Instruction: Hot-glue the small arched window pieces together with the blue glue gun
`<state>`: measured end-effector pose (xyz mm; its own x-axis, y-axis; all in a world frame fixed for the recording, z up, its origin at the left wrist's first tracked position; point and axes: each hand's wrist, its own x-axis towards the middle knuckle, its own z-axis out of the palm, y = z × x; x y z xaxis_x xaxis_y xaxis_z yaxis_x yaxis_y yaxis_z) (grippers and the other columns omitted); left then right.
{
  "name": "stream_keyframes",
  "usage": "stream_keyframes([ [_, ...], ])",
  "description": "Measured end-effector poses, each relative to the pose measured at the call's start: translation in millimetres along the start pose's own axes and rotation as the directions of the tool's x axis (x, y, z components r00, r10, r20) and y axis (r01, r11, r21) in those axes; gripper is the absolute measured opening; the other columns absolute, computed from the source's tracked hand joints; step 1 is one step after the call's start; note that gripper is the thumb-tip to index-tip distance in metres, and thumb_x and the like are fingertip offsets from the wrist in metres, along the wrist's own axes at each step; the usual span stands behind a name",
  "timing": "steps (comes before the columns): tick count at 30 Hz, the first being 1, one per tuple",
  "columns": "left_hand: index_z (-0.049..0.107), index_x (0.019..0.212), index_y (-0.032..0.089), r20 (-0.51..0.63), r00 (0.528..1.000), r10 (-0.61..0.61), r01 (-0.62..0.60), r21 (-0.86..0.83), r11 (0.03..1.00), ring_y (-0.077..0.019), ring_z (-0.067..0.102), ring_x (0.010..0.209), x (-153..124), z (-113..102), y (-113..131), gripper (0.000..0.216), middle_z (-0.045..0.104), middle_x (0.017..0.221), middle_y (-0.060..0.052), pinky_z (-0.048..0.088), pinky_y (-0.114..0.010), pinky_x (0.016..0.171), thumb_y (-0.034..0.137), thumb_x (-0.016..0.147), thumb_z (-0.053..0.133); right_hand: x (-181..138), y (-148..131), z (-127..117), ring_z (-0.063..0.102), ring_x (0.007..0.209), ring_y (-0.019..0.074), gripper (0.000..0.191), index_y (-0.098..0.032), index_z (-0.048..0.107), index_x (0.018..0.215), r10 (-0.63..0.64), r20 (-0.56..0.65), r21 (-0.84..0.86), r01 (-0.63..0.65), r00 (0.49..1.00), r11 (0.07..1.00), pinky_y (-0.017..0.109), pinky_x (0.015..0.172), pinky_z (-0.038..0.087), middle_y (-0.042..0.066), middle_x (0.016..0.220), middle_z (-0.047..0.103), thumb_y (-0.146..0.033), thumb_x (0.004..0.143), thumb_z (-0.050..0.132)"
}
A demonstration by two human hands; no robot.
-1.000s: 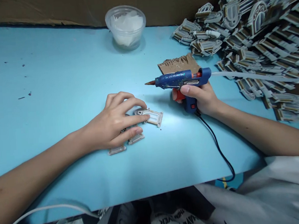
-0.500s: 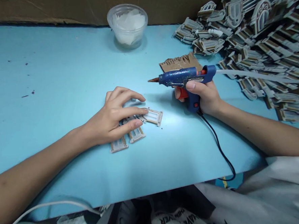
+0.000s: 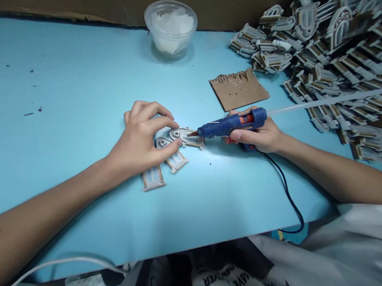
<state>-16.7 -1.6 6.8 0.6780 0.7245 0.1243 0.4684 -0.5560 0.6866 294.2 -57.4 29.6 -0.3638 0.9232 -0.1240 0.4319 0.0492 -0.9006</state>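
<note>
My left hand (image 3: 143, 135) rests on a small fan of flat window-shaped pieces (image 3: 175, 154) on the blue table (image 3: 62, 103), fingers curved and pressing them down. My right hand (image 3: 260, 134) grips a blue glue gun (image 3: 230, 124) with an orange trigger. The gun lies nearly level, and its nozzle touches the arched end of the rightmost piece (image 3: 190, 138), just beside my left fingertips. A clear glue stick (image 3: 331, 101) juts out of the gun's back toward the right. Its black cord (image 3: 286, 193) runs off the table's front edge.
A brown cardboard scrap (image 3: 239, 89) lies just behind the gun. A large heap of similar window pieces (image 3: 327, 44) fills the right side. A clear plastic tub (image 3: 171, 28) with white contents stands at the back. A white cable (image 3: 56, 267) crosses below the table edge.
My right hand has lowered the glue gun and brought it left, so the nozzle now meets the rightmost piece. The cardboard scrap is uncovered. My left hand has stayed on the pieces.
</note>
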Motion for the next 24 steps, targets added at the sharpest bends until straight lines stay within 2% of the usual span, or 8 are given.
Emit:
stream_keyframes([
  [3, 0.08, 0.104, 0.025, -0.026, 0.999, -0.025, 0.025, 0.017, 1.0, -0.0359, 0.058, 0.124, 1, 2, -2, 0.028, 0.073, 0.121, -0.007, 0.043, -0.053, 0.101, 0.05, 0.094, 0.072, -1, -5, 7, 0.053, 0.048, 0.0141, 0.057, -0.018, 0.076, 0.07, 0.117, -0.059, -0.033, -0.119, 0.991, 0.992, 0.028, 0.042, 0.036, 0.005, 0.061, 0.063, -0.073, 0.084, 0.081],
  [6, 0.08, 0.105, 0.024, -0.035, 0.999, -0.006, 0.007, 0.015, 1.0, -0.0363, 0.058, 0.122, 1, 3, -4, 0.029, 0.073, 0.12, -0.008, 0.043, -0.054, 0.098, 0.049, 0.095, 0.071, 0, -10, 12, 0.054, 0.05, 0.0161, 0.059, -0.02, 0.076, 0.07, 0.171, -0.087, -0.026, -0.174, 0.981, 0.984, 0.029, 0.042, 0.038, 0.005, 0.062, 0.064, -0.078, 0.082, 0.079],
  [12, 0.081, 0.106, 0.026, -0.032, 0.999, 0.006, -0.005, 0.018, 1.0, -0.0363, 0.058, 0.123, 0, 3, -5, 0.029, 0.073, 0.12, -0.008, 0.043, -0.054, 0.098, 0.051, 0.096, 0.07, 2, -13, 14, 0.054, 0.053, 0.0164, 0.061, -0.02, 0.075, 0.07, 0.175, -0.068, -0.05, -0.179, 0.982, 0.983, 0.03, 0.046, 0.039, 0.005, 0.063, 0.064, -0.079, 0.085, 0.075],
  [18, 0.082, 0.111, 0.024, -0.01, 1.0, 0.001, -0.001, 0.009, 1.0, -0.0372, 0.057, 0.124, 0, 2, -2, 0.028, 0.072, 0.121, -0.01, 0.043, -0.057, 0.098, 0.046, 0.1, 0.07, 1, -15, 15, 0.047, 0.056, 0.0143, 0.056, -0.019, 0.063, 0.065, 0.121, -0.077, -0.158, -0.132, 0.99, 0.979, 0.032, 0.053, 0.033, 0.003, 0.062, 0.057, -0.066, 0.095, 0.07],
  [21, 0.083, 0.114, 0.021, -0.006, 1.0, 0.009, -0.009, 0.017, 1.0, -0.035, 0.055, 0.125, -1, 1, 0, 0.027, 0.072, 0.122, -0.01, 0.043, -0.056, 0.098, 0.041, 0.103, 0.069, -1, -15, 15, 0.043, 0.055, 0.0138, 0.053, -0.019, 0.056, 0.062, 0.118, -0.089, -0.173, -0.132, 0.989, 0.976, 0.032, 0.054, 0.03, 0.002, 0.06, 0.052, -0.058, 0.095, 0.07],
  [24, 0.083, 0.116, 0.022, -0.008, 0.999, 0.04, -0.04, 0.021, 0.999, -0.0345, 0.055, 0.124, -1, 1, -2, 0.028, 0.071, 0.123, -0.009, 0.043, -0.055, 0.097, 0.042, 0.104, 0.068, -1, -13, 16, 0.045, 0.056, 0.0145, 0.053, -0.02, 0.053, 0.062, 0.132, -0.102, -0.176, -0.148, 0.986, 0.973, 0.033, 0.054, 0.031, 0.002, 0.06, 0.051, -0.057, 0.094, 0.07],
])
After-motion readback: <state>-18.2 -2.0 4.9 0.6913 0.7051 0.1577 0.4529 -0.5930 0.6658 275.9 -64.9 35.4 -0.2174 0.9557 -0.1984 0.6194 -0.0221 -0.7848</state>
